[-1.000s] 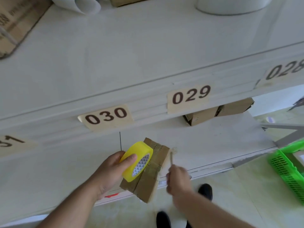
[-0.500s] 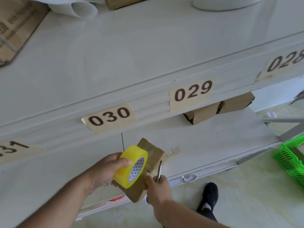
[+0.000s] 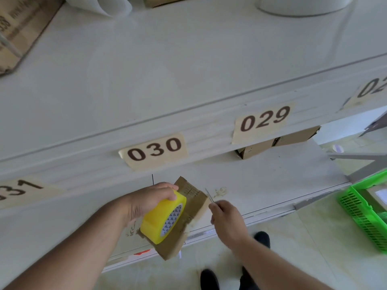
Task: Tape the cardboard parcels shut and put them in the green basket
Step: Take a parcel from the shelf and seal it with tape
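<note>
Cardboard parcel, a small flat brown box, was held in the air in front of the lower shelf, below the label 030, tilted so that one corner pointed up toward the shelf edge and the opposite corner hung toward the floor. The left hand carried it together with the yellow tape roll: the fingers curled over the top of the roll, pressing it against the parcel's broad face; how the thumb lay beneath could not be seen. The right hand, just beside the parcel's right edge, pinched a thin metal blade whose tip pointed up and away from the box, apparently to cut the tape. Judged from its size and the one-handed hold, the parcel was light; its walls looked stiff enough to take pressure on the flat faces, though the worn, creased corners suggested soft board that would crush if squeezed at an edge. Taped surfaces would be slick, so a grip across the two broad faces near the middle would serve best, clear of the blade. A second cardboard box lay at the back of the shelf under the label 029, and the green basket stood on the floor well apart to the right, already holding something pale
</note>
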`<state>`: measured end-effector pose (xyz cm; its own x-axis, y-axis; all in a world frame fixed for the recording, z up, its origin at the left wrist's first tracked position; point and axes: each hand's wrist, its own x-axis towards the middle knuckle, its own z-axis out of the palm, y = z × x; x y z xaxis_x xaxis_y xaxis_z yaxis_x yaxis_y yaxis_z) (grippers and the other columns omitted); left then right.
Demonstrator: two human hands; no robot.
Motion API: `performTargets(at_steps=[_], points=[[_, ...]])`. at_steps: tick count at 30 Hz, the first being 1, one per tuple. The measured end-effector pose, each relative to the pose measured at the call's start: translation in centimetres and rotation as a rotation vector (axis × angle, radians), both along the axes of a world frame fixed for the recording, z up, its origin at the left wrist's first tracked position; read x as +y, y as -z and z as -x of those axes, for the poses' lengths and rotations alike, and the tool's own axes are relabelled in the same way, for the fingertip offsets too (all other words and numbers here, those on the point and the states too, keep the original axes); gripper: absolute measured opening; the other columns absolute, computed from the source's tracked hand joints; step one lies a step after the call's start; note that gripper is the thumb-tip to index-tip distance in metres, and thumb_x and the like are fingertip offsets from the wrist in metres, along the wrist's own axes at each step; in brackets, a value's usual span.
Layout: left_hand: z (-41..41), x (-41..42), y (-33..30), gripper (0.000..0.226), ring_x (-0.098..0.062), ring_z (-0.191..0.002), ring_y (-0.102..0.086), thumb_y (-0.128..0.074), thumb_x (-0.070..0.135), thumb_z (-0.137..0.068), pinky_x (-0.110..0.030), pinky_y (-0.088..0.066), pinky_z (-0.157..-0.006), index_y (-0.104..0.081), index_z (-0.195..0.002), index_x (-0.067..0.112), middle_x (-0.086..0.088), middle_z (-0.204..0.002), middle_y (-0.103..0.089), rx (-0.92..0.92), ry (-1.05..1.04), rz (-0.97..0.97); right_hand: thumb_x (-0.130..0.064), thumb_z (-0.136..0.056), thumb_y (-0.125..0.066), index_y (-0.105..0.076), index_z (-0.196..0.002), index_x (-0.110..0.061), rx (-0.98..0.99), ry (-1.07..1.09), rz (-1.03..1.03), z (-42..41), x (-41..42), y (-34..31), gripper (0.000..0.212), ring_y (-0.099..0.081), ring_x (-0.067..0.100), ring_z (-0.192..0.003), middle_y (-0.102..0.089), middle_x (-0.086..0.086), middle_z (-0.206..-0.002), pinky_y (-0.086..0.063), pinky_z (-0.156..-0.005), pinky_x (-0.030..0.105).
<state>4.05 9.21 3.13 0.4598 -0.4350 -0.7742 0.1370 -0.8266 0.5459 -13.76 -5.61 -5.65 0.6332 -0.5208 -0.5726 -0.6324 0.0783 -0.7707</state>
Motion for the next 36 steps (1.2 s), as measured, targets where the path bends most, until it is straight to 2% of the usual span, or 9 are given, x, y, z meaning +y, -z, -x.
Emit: performTargets(at_steps=[2, 5, 13, 19, 22, 27, 29, 33, 36], points=[[0.3, -0.6, 0.1, 0.048, -0.016, -0.105, -0.068, -0.064, 0.052, -0.066, -0.036, -0.052, -0.097, -0.071, -0.111, 0.036, 0.003, -0.115, -0.072, -0.034, 0.007, 0.006, -0.032, -0.100, -0.048, -0.060, -0.091, -0.017, 0.047, -0.219, 0.167, -0.6, -1.4, -0.2, 0.022, -0.064, 0.023, -0.076, -0.071, 0.006, -0.084, -0.054, -0.070, 0.042], [0.4, -0.7, 0.7, 0.055, -0.019, -0.100, -0.071, -0.072, 0.067, -0.062, -0.039, -0.055, -0.090, -0.072, -0.103, 0.030, 0.001, -0.106, -0.076, -0.067, 0.022, 0.021, -0.031, -0.097, -0.047, -0.062, -0.096, -0.024, 0.100, -0.371, 0.193, -0.6, -1.9, 0.0, 0.017, -0.068, 0.025, -0.083, -0.074, 0.002, -0.088, -0.057, -0.071, 0.042], [0.4, -0.7, 1.3, 0.051, -0.018, -0.082, -0.068, -0.070, 0.046, -0.068, -0.027, -0.054, -0.065, -0.069, -0.109, 0.016, -0.008, -0.099, -0.072, -0.006, -0.020, 0.084, -0.037, -0.103, -0.038, -0.053, -0.081, -0.015, 0.074, -0.444, 0.289, -0.5, -0.9, -0.2, 0.035, -0.064, 0.027, -0.079, -0.069, 0.005, -0.084, -0.055, -0.071, 0.045], [0.4, -0.8, 1.3, 0.048, -0.021, -0.085, -0.070, -0.071, 0.042, -0.068, -0.031, -0.056, -0.070, -0.072, -0.109, 0.018, -0.016, -0.112, -0.073, 0.030, -0.049, 0.079, -0.035, -0.110, -0.034, -0.043, -0.088, -0.025, 0.056, -0.546, 0.497, -1.0, -0.5, -1.3, 0.026, -0.052, 0.026, -0.070, -0.058, 0.001, -0.078, -0.036, -0.054, 0.033], [0.4, -0.7, 1.6, 0.045, -0.022, -0.087, -0.071, -0.072, 0.043, -0.068, -0.034, -0.057, -0.073, -0.074, -0.107, 0.020, -0.014, -0.110, -0.074, 0.018, -0.054, 0.080, -0.025, -0.108, -0.038, -0.050, -0.095, -0.021, 0.086, -0.567, 0.551, -1.7, 0.3, -1.0, 0.017, -0.052, 0.027, -0.070, -0.055, 0.001, -0.078, -0.027, -0.047, 0.030], [0.4, -0.2, 1.7, 0.041, -0.023, -0.085, -0.072, -0.074, 0.045, -0.066, -0.036, -0.057, -0.072, -0.074, -0.102, 0.025, -0.014, -0.107, -0.075, 0.027, -0.062, 0.094, -0.009, -0.101, -0.043, -0.058, -0.111, -0.012, 0.157, -0.609, 0.542, -2.8, 1.3, -1.7, 0.018, -0.053, 0.029, -0.077, -0.066, 0.010, -0.097, -0.040, -0.064, 0.033], [0.4, -0.1, 1.7, 0.045, -0.022, -0.085, -0.071, -0.074, 0.049, -0.062, -0.035, -0.056, -0.071, -0.074, -0.101, 0.026, -0.014, -0.107, -0.074, 0.032, -0.051, 0.099, -0.014, -0.105, -0.041, -0.060, -0.109, -0.013, 0.145, -0.586, 0.558, -1.8, 0.8, -1.9, 0.019, -0.056, 0.027, -0.077, -0.066, 0.008, -0.095, -0.038, -0.058, 0.034], [0.3, -0.1, 1.8, 0.039, -0.022, -0.083, -0.070, -0.071, 0.045, -0.069, -0.035, -0.055, -0.070, -0.073, -0.102, 0.025, -0.016, -0.108, -0.073, 0.033, -0.039, 0.117, -0.028, -0.110, -0.034, -0.044, -0.077, -0.020, 0.121, -0.487, 0.541, -0.8, 0.1, -2.4, 0.035, -0.049, 0.017, -0.063, -0.056, 0.001, -0.077, -0.029, -0.049, 0.028], [0.4, -0.2, 1.8, 0.042, -0.023, -0.083, -0.071, -0.072, 0.046, -0.067, -0.036, -0.056, -0.070, -0.072, -0.103, 0.024, -0.018, -0.107, -0.073, 0.036, -0.040, 0.133, -0.019, -0.106, -0.039, -0.054, -0.088, -0.016, 0.127, -0.533, 0.530, -2.7, 0.8, -2.1, 0.024, -0.057, 0.025, -0.072, -0.061, 0.003, -0.083, -0.030, -0.048, 0.028]])
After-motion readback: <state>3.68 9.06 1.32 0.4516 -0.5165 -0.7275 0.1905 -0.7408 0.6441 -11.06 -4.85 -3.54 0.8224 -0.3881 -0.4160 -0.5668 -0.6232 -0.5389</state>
